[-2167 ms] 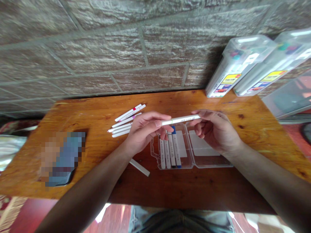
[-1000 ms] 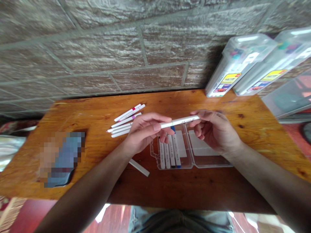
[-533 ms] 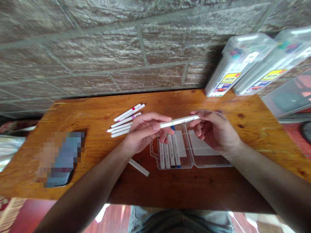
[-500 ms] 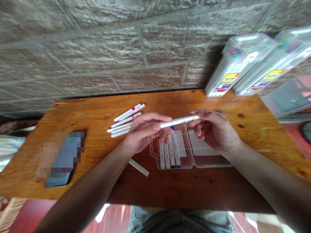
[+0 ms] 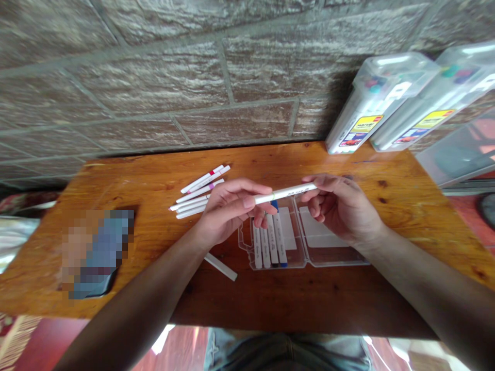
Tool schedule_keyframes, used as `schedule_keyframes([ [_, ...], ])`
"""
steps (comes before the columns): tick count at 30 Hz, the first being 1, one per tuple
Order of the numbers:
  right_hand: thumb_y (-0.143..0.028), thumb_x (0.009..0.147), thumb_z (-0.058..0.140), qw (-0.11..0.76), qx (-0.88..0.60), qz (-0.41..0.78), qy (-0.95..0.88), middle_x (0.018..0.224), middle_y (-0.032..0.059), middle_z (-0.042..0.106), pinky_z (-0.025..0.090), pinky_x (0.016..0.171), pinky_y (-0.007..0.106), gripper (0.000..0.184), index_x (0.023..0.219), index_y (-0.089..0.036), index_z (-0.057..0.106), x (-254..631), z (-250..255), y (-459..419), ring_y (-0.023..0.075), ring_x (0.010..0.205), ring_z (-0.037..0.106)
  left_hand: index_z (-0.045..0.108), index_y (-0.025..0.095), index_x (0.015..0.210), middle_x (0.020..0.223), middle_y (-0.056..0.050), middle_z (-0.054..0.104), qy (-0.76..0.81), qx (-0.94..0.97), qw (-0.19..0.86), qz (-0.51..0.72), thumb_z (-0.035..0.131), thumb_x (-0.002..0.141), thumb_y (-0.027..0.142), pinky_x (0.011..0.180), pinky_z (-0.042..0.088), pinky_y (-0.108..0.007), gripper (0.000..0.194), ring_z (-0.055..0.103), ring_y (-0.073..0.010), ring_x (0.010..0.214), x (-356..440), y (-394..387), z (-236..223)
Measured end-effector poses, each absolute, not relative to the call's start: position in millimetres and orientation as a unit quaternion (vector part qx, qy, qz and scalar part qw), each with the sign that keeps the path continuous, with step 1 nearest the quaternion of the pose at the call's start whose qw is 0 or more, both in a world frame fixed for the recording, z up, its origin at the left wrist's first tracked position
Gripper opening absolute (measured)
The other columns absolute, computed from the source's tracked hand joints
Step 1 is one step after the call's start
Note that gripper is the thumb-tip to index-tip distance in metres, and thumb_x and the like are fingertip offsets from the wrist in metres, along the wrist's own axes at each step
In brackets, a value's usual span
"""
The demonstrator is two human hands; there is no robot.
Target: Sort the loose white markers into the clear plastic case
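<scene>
A white marker (image 5: 288,192) with a thin green ring is held up nearly level between both hands. My left hand (image 5: 235,206) pinches its left end, and my right hand (image 5: 338,201) grips its right end with thumb and fingertips. Below them an opened clear plastic case (image 5: 308,260) lies on the table, with several white markers (image 5: 270,247) side by side in its left half; my left fingers hide their upper ends. Left of my left hand lies a loose bunch of white markers (image 5: 193,196). One more marker (image 5: 221,267) lies by my left forearm, partly covered by it.
Two clear marker boxes (image 5: 359,118) with yellow labels stand at the table's back right, by the brick wall (image 5: 201,67). A phone (image 5: 100,257), partly blurred out, lies on the left of the wooden table (image 5: 309,314). The table's front edge is near my lap.
</scene>
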State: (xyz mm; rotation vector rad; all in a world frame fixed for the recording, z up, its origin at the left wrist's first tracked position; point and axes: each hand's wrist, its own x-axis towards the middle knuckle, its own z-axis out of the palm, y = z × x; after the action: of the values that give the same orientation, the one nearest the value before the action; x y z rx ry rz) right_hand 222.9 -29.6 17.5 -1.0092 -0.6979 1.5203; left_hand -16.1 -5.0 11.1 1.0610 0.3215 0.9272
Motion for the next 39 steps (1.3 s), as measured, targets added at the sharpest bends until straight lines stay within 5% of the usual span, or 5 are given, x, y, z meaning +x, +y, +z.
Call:
schedule_keyframes([
  [39, -0.027, 0.072, 0.082, 0.558, -0.424, 0.649, -0.297, 0.066, 0.0043, 0.081, 0.045, 0.030, 0.017, 0.018, 0.085, -0.015, 0.084, 223.4, 17.0, -29.1, 0.0110, 0.036, 0.062, 0.083, 0.019, 0.111, 0.092, -0.011, 0.086, 0.156, 0.482, 0.752, 0.422, 0.080, 0.093, 0.030, 0.063, 0.062, -0.029, 0.021, 0.073, -0.0151, 0.062, -16.1, -5.3, 10.9],
])
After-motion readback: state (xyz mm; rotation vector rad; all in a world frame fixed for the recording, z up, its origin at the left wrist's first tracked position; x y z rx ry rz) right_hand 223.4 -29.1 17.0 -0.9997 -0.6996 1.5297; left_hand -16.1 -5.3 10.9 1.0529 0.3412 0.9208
